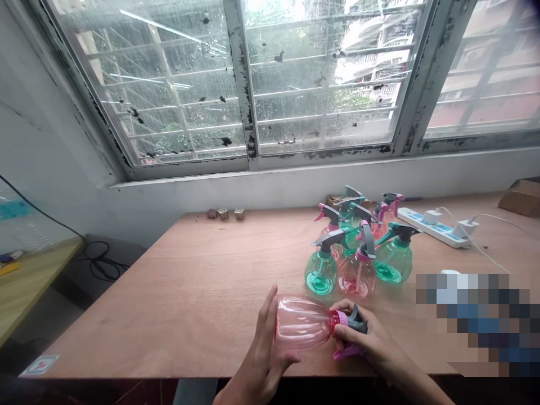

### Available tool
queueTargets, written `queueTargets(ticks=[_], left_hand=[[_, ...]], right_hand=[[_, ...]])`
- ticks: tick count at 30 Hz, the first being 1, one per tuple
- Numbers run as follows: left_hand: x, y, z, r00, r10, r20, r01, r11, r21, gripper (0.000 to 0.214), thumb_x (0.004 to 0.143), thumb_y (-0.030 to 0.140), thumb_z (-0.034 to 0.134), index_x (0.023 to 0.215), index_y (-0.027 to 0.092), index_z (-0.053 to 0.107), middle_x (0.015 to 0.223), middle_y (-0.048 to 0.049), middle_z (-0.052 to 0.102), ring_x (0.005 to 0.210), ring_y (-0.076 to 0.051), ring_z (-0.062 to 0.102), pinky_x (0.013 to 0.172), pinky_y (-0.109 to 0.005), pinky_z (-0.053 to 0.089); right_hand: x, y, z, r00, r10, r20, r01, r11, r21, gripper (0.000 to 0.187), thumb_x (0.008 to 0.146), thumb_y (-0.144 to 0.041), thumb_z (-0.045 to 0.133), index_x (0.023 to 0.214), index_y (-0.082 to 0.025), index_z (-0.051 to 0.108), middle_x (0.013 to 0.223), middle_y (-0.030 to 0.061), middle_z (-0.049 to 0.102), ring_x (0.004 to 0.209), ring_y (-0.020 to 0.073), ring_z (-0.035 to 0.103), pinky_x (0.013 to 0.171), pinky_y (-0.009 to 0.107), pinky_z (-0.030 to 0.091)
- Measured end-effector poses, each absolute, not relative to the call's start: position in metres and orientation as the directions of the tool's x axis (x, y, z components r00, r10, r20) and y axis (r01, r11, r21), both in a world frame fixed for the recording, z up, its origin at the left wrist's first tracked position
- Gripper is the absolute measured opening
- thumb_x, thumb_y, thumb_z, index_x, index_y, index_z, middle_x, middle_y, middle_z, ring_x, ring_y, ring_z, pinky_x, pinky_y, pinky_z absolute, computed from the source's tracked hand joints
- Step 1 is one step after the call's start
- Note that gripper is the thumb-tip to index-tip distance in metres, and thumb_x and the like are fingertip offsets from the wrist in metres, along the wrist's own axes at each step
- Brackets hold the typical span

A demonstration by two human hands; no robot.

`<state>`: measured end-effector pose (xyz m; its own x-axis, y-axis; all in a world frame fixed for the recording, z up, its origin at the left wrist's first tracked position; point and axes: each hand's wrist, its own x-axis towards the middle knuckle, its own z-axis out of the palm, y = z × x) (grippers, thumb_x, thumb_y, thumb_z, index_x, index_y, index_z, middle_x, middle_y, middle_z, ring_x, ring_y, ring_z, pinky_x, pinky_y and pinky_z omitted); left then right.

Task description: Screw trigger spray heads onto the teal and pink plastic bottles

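Observation:
A pink see-through spray bottle (302,323) lies sideways above the front edge of the table, its base to the left and its grey and pink spray head to the right. My left hand (262,351) cups the base, with the fingers up along its far side and the thumb below. At the neck, my right hand (373,340) has its fingers closed round the pink collar and the spray head, partly hiding them. Just behind stand a green spray bottle (321,274) and a pink spray bottle (356,277), upright.
Several more green and pink spray bottles crowd behind, one green bottle (394,260) at their right. A white power strip (434,228) with plugged-in cords lies beyond. Small blocks (223,214) sit at the table's back edge, a cardboard box (521,196) at far right. A blurred patch covers the right front.

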<state>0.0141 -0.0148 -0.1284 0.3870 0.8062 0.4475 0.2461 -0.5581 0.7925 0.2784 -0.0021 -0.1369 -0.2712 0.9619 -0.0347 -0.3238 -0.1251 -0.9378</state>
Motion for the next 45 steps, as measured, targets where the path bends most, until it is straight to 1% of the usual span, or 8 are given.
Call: queueTargets(ticks=[6,12,19,24,31,36,40,45], left_hand=[[0.009,-0.017,-0.124,0.463,0.784,0.414,0.21,-0.551,0.808,0.083,0.103,0.037,0.056,0.163,0.044,0.001,0.175,0.0025,-0.014,0.16,-0.034,-0.009,0.13,-0.056,0.006],[0.01,-0.011,-0.121,0.381,0.892,0.244,0.14,-0.316,0.938,0.117,0.078,0.056,0.083,0.164,0.04,0.005,0.176,-0.0049,0.006,0.161,-0.036,0.005,0.13,-0.054,0.007],[0.012,-0.008,-0.131,0.375,0.878,0.298,0.216,-0.396,0.892,0.081,0.101,0.038,0.06,0.162,0.049,0.006,0.175,-0.0012,0.011,0.161,-0.031,0.011,0.129,-0.059,0.01],[0.011,-0.009,-0.132,0.382,0.89,0.248,0.14,-0.321,0.937,0.123,0.08,0.049,0.084,0.163,0.04,-0.007,0.176,-0.0075,0.001,0.161,-0.037,0.008,0.129,-0.059,0.011],[0.011,-0.004,-0.118,0.367,0.925,0.097,0.12,-0.151,0.981,0.114,0.074,0.045,0.09,0.163,0.029,0.022,0.172,-0.0115,0.025,0.159,-0.033,0.021,0.131,-0.048,0.017],[0.011,-0.003,-0.127,0.358,0.915,0.185,0.189,-0.265,0.945,0.103,0.087,0.035,0.08,0.164,0.04,0.011,0.175,-0.0048,0.014,0.161,-0.028,0.013,0.131,-0.051,0.006],[0.008,-0.005,-0.133,0.38,0.909,0.171,0.14,-0.239,0.961,0.14,0.068,0.042,0.095,0.163,0.038,-0.008,0.176,-0.0091,0.005,0.161,-0.036,0.009,0.129,-0.057,0.008],[0.008,-0.006,-0.12,0.384,0.919,0.087,0.031,-0.107,0.994,0.12,0.075,0.05,0.088,0.165,0.034,0.011,0.174,-0.0108,0.015,0.159,-0.036,0.019,0.128,-0.053,0.022]], right_hand=[[0.28,-0.007,-0.133,-0.3,0.952,-0.058,-0.287,-0.148,-0.946,0.041,0.081,-0.041,0.087,0.104,-0.018,0.062,0.07,-0.002,0.07,0.065,0.0156,0.067,0.066,0.034,0.064],[0.28,-0.007,-0.131,-0.292,0.955,-0.058,-0.199,-0.12,-0.973,0.04,0.079,-0.043,0.088,0.101,-0.019,0.065,0.071,-0.0018,0.07,0.066,0.0166,0.068,0.065,0.033,0.064],[0.281,-0.003,-0.137,-0.292,0.955,-0.055,-0.274,-0.139,-0.952,0.043,0.078,-0.042,0.088,0.102,-0.019,0.061,0.066,-0.002,0.072,0.06,0.0159,0.067,0.063,0.033,0.063],[0.281,-0.008,-0.131,-0.321,0.945,-0.067,-0.183,-0.131,-0.974,0.039,0.079,-0.041,0.087,0.102,-0.02,0.063,0.073,-0.0028,0.069,0.067,0.0163,0.067,0.066,0.034,0.065],[0.281,-0.005,-0.13,-0.308,0.951,-0.035,-0.114,-0.074,-0.991,0.04,0.078,-0.046,0.086,0.1,-0.019,0.065,0.073,-0.0016,0.068,0.066,0.0176,0.067,0.064,0.035,0.065],[0.283,-0.002,-0.135,-0.288,0.957,-0.038,-0.162,-0.087,-0.983,0.042,0.079,-0.046,0.085,0.102,-0.018,0.064,0.068,-0.0011,0.07,0.062,0.017,0.067,0.063,0.033,0.064],[0.283,-0.005,-0.133,-0.307,0.951,-0.034,-0.104,-0.069,-0.992,0.039,0.079,-0.045,0.087,0.101,-0.019,0.067,0.078,-0.0003,0.068,0.07,0.017,0.066,0.064,0.031,0.064],[0.279,-0.01,-0.129,-0.3,0.953,-0.039,-0.11,-0.075,-0.991,0.037,0.076,-0.042,0.089,0.1,-0.021,0.07,0.088,0.0,0.066,0.074,0.0183,0.065,0.067,0.036,0.066]])
